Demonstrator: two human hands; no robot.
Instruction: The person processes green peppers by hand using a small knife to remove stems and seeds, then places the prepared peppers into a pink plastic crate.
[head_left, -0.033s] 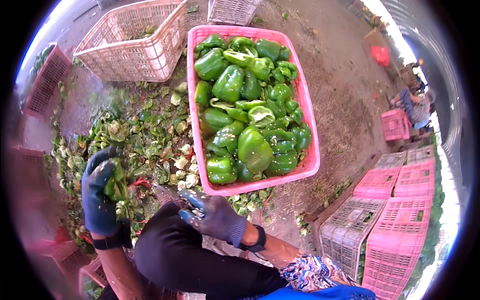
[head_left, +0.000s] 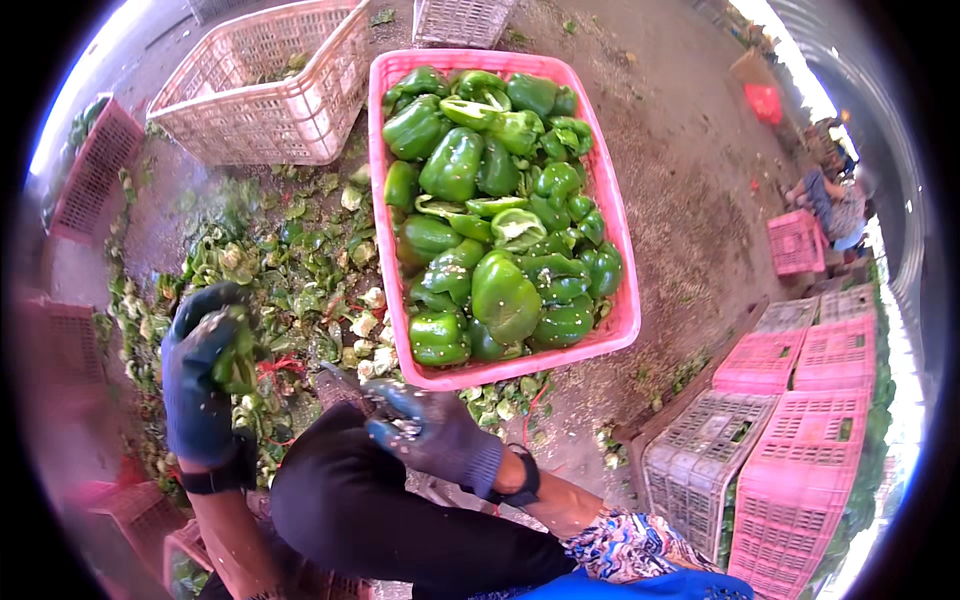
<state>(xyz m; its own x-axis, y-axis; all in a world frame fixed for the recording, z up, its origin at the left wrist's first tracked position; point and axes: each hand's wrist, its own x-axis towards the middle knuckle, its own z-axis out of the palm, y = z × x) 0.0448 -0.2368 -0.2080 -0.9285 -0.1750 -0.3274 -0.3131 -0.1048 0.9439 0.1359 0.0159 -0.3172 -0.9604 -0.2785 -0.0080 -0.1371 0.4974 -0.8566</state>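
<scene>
Brown floor (head_left: 690, 190) strewn with green trimmings (head_left: 295, 230) | pink crate (head_left: 520, 368) heaped with loose peppers (head_left: 505, 297), beyond the right hand | gloved left hand (head_left: 200, 385) closed around a green pepper (head_left: 236, 366), over the trimmings, left of the crate | gloved right hand (head_left: 430, 430) curled on a thin grey blade (head_left: 342, 375), handle hidden | stacked crates (head_left: 812, 435) at right

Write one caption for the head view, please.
Gloved left hand holding a green pepper, near a pink crate of peppers.

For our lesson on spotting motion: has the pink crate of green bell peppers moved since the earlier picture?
No. The pink crate shows no visible shift in any direction against the pale plastic crate beside it.
</scene>
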